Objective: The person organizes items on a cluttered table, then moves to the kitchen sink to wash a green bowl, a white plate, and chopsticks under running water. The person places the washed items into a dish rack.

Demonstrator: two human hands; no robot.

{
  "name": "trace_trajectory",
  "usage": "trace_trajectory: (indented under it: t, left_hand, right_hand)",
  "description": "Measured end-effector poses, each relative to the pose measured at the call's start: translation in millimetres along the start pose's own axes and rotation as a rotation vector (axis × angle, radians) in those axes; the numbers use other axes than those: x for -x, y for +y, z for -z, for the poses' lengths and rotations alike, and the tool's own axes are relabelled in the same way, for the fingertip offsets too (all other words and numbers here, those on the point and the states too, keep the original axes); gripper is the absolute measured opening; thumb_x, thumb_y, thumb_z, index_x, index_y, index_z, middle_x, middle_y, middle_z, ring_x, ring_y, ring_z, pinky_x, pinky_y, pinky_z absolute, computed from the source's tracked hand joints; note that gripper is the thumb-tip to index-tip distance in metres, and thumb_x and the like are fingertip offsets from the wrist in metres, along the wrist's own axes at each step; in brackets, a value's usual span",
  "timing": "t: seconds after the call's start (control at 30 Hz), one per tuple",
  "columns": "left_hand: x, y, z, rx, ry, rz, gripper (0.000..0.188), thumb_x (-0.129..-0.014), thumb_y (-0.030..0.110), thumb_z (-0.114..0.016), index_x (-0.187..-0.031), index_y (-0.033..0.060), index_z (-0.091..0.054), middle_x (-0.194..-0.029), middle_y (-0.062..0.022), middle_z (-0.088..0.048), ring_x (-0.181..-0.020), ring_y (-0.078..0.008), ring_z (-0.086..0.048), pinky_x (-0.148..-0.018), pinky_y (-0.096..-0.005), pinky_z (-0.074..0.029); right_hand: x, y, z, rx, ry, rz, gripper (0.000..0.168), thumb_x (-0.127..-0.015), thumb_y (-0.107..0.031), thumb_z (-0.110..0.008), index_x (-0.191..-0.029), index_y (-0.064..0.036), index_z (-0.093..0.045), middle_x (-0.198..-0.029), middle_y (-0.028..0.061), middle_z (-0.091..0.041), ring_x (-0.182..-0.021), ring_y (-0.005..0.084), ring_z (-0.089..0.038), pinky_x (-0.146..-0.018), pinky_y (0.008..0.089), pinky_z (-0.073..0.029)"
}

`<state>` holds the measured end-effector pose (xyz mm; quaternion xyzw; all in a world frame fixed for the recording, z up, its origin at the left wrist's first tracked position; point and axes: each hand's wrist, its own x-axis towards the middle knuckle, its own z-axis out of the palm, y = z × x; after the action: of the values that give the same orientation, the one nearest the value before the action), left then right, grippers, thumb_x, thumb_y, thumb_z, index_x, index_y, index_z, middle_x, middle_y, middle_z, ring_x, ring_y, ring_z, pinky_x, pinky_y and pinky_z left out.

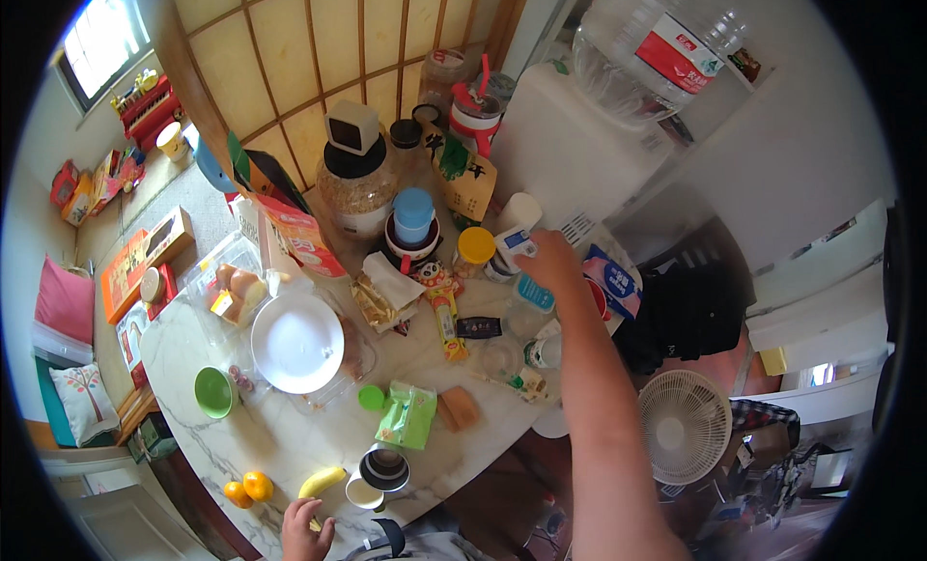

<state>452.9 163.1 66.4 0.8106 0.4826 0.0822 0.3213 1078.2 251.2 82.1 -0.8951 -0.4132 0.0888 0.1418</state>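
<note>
Over the banana's [322,481] lower end lies my left hand [304,532], fingers curved; I cannot tell whether it grips the fruit or only rests by it. Two oranges [257,486] sit to the left of it, and two cups stand to the right: a cream one [363,493] and a dark-lined one [386,468]. My right arm reaches far across the marble-patterned table [290,434]. In my right hand [556,260] is a small white packet [517,245] with a blue printed patch. Close by are a yellow-lidded jar [475,248] and a blue-lidded container [534,293].
A white plate [297,344] rests on clear plastic packaging, beside a green bowl [215,392] and packed bread rolls [239,293]. A green tissue pack [407,415] lies mid-table. Behind stand a large grain jar [356,192] and a red-handled tumbler [474,115]. A fan [683,427] is at right.
</note>
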Motion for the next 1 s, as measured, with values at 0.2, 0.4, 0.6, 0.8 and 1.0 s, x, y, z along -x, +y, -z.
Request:
trace_trajectory:
  t: [0.2, 0.4, 0.6, 0.8, 1.0]
  left_hand:
    - [7, -15, 4, 0.019, -0.028, 0.015, 0.036, -0.085, 0.018, -0.074, -0.117, 0.0048, -0.065, -0.119, -0.0195, -0.063, -0.111, -0.0398, -0.059, -0.095, -0.0452, -0.049]
    - [15, -19, 2, 0.029, -0.024, 0.100, 0.037, -0.085, 0.019, -0.074, -0.118, 0.0056, -0.066, -0.119, -0.0201, -0.063, -0.111, -0.0398, -0.059, -0.096, -0.0453, -0.049]
    - [5, -12, 1, 0.045, -0.087, 0.140, 0.035, -0.085, 0.019, -0.074, -0.116, 0.0056, -0.067, -0.120, -0.0196, -0.063, -0.111, -0.0393, -0.060, -0.096, -0.0450, -0.049]
    - [4, -21, 3, 0.098, -0.047, 0.127, 0.034, -0.085, 0.015, -0.074, -0.116, 0.0038, -0.067, -0.119, -0.0201, -0.063, -0.111, -0.0387, -0.060, -0.096, -0.0438, -0.048]
    - [11, -32, -2, 0.039, -0.074, 0.113, 0.032, -0.084, 0.015, -0.074, -0.112, 0.0024, -0.066, -0.118, -0.0212, -0.062, -0.112, -0.0397, -0.059, -0.097, -0.0449, -0.048]
  right_hand:
    - [-36, 13, -37, 0.064, -0.202, -0.029, 0.072, -0.069, -0.031, -0.085, -0.125, -0.001, -0.050, -0.119, 0.0241, -0.060, -0.112, 0.0402, -0.062, -0.095, 0.0465, -0.051]
    - [-38, 21, -33, 0.188, -0.217, 0.039, 0.077, -0.068, -0.026, -0.086, -0.129, -0.003, -0.046, -0.120, 0.0259, -0.058, -0.111, 0.0432, -0.061, -0.094, 0.0464, -0.052]
    - [-35, 23, -29, 0.149, -0.174, 0.079, 0.072, -0.069, -0.023, -0.084, -0.127, 0.000, -0.049, -0.119, 0.0256, -0.061, -0.110, 0.0417, -0.062, -0.094, 0.0468, -0.052]
    - [-52, 69, 6, -0.238, -0.112, -0.187, 0.056, -0.073, -0.023, -0.078, -0.121, 0.002, -0.063, -0.115, 0.0228, -0.068, -0.109, 0.0354, -0.066, -0.092, 0.0421, -0.051]
    - [-52, 122, -7, -0.205, -0.413, -0.252, 0.067, -0.070, -0.029, -0.079, -0.127, 0.001, -0.063, -0.119, 0.0218, -0.068, -0.109, 0.0326, -0.065, -0.094, 0.0382, -0.050]
